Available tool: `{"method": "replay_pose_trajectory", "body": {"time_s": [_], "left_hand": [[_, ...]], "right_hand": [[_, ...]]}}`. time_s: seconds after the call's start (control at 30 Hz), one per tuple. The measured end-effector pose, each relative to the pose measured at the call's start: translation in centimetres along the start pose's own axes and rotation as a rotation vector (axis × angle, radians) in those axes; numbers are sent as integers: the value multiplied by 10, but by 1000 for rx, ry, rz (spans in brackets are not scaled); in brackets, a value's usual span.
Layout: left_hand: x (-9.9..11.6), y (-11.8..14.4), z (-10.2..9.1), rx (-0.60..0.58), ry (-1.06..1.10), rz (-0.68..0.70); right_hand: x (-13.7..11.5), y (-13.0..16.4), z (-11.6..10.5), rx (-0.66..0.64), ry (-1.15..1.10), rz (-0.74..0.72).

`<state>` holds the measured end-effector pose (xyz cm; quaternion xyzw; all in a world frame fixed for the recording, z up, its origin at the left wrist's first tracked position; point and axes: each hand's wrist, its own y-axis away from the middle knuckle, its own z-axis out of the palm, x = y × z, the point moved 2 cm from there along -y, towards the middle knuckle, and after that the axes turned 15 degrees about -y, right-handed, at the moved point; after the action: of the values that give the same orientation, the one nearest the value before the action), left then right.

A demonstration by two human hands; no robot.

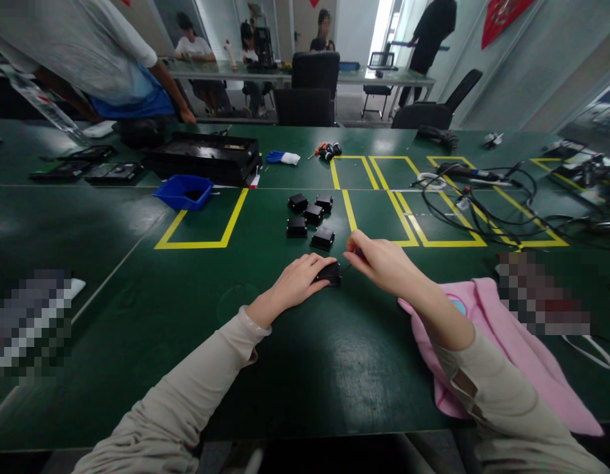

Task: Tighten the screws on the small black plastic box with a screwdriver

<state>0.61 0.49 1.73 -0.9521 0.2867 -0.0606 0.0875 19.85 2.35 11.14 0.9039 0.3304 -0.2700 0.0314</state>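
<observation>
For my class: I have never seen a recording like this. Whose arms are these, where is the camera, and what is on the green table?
The single picture comes from a camera worn on a person's head, looking down at their own bare hands. The left hand presses on a small black box on the green table. The right hand pinches a thin tool whose tip meets that box. Five more black boxes lie beyond, with a blue bin, tangled cables and a pink cloth. Other people work further back.
</observation>
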Motion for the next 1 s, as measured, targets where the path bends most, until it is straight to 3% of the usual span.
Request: {"method": "replay_pose_trajectory", "body": {"time_s": [1.0], "left_hand": [[0,1,-1,-7,-2,-2]], "right_hand": [[2,0,-1,5,-10,-12]]}}
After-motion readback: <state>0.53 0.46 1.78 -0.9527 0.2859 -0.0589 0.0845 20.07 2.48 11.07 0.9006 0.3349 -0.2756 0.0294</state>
